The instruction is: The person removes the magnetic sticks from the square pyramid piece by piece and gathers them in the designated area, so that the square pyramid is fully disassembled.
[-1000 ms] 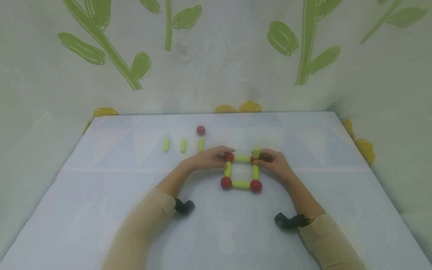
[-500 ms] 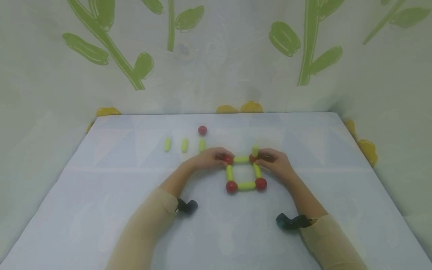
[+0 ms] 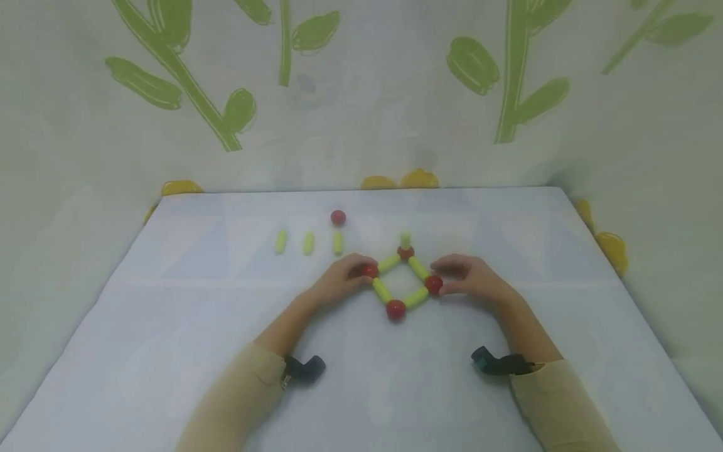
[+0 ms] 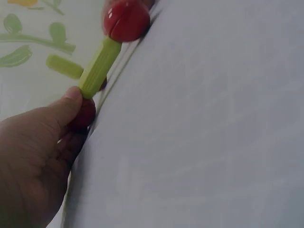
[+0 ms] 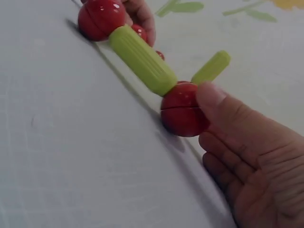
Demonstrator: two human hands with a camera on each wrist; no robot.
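Observation:
A square frame of red balls and yellow-green magnetic-looking rods lies on the table, turned like a diamond in the head view. My left hand pinches the left corner ball between thumb and fingers. At the opposite corner, my right hand has its thumb and fingers about the right ball, the thumb lying against it in the right wrist view. One rod stands up from the far ball. The near ball is untouched. In the left wrist view a ribbed rod joins two balls.
Left of the frame, behind my left hand, lie three loose rods, the nearest to it being one rod. A loose red ball sits beyond that rod. The pale table meets a leaf-patterned backdrop at its far edge.
The frame has turned from square-on to a diamond. My right hand has left the ball under the upright rod and moved to the neighbouring ball; my left hand stays at its ball.

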